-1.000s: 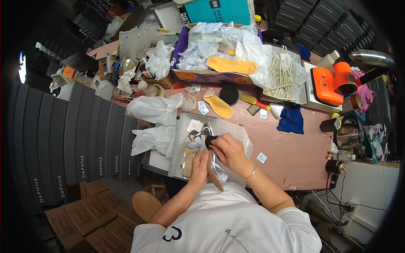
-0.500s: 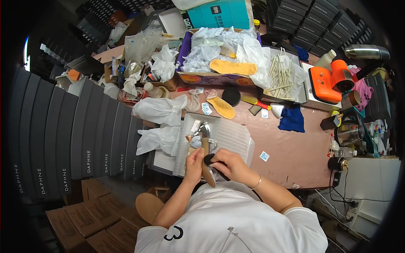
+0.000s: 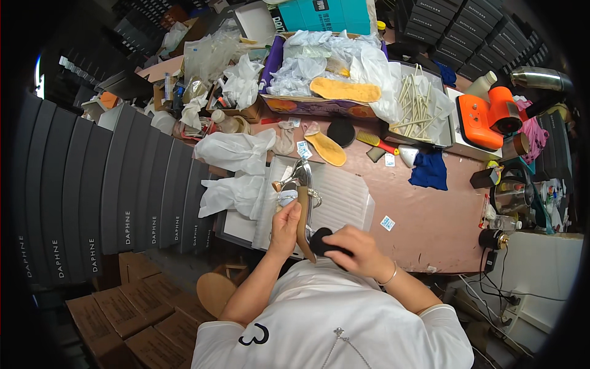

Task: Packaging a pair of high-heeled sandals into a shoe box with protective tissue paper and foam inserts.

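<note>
My left hand (image 3: 284,229) is closed around a silver strappy sandal (image 3: 303,212) with a tan sole, held upright over an open shoe box. In my right hand (image 3: 362,252) is a black rounded pad (image 3: 321,241), perhaps a sponge, close beside the lower end of the sole. Whether the pad touches the sandal I cannot tell. Beneath the sandal lies a white ribbed foam sheet (image 3: 344,197). White tissue paper (image 3: 230,197) spills over the left side of the box.
Yellow insoles (image 3: 327,149), a yellow-and-red brush (image 3: 376,142), a black disc (image 3: 341,131) and a blue cloth (image 3: 429,171) lie on the pink table (image 3: 424,240). An orange device (image 3: 479,122) stands at the right. Dark shoe boxes (image 3: 117,184) fill the left.
My right hand has moved with the black pad to the right and slightly downward, away from the sandal's middle. The sandal has turned slightly, showing its sole more edge-on.
</note>
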Tool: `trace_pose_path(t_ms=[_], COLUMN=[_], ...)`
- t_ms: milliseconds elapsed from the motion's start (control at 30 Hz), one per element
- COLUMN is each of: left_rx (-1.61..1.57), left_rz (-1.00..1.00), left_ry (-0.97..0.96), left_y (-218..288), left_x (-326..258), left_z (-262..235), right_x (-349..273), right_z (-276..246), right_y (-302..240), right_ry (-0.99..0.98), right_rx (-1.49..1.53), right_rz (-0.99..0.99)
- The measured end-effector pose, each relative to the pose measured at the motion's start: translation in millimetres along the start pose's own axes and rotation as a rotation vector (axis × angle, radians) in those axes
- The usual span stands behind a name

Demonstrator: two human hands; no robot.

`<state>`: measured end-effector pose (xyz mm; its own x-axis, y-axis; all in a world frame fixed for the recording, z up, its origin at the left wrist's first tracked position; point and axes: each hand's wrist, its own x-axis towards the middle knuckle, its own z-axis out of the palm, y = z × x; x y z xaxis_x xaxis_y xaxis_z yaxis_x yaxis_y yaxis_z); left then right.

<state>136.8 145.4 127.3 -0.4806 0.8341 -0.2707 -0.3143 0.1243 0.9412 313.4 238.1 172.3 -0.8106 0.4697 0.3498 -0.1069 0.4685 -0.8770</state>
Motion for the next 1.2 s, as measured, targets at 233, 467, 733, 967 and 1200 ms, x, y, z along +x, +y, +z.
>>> trace_pose_path(t_ms=[233, 467, 733, 967, 1200], left_rx=[0.046, 0.115, 0.046, 0.624, 1.079], left_rz=[0.026, 0.081, 0.019, 0.147, 0.488], left_ry=[0.007, -0.079, -0.265, -0.271, -0.239], left_y=[-7.9, 3.9, 3.0, 6.4, 37.8], left_x=[-8.7, -16.6, -20.7, -14.3, -10.9], left_z=[-4.5, -5.5, 3.1, -6.1, -12.8], right_x=[21.9, 5.8, 35.2, 65.9, 45.3], right_z=[1.2, 14.2, -29.5, -27.5, -48.1], right_y=[2.8, 3.8, 3.9, 53.5, 36.3], right_ry=[0.124, 0.007, 0.131, 0.263, 0.234], right_rx=[-0.204, -0.008, -0.362, -0.244, -0.174], right_rz=[-0.114, -0.098, -0.207, 0.150, 0.114])
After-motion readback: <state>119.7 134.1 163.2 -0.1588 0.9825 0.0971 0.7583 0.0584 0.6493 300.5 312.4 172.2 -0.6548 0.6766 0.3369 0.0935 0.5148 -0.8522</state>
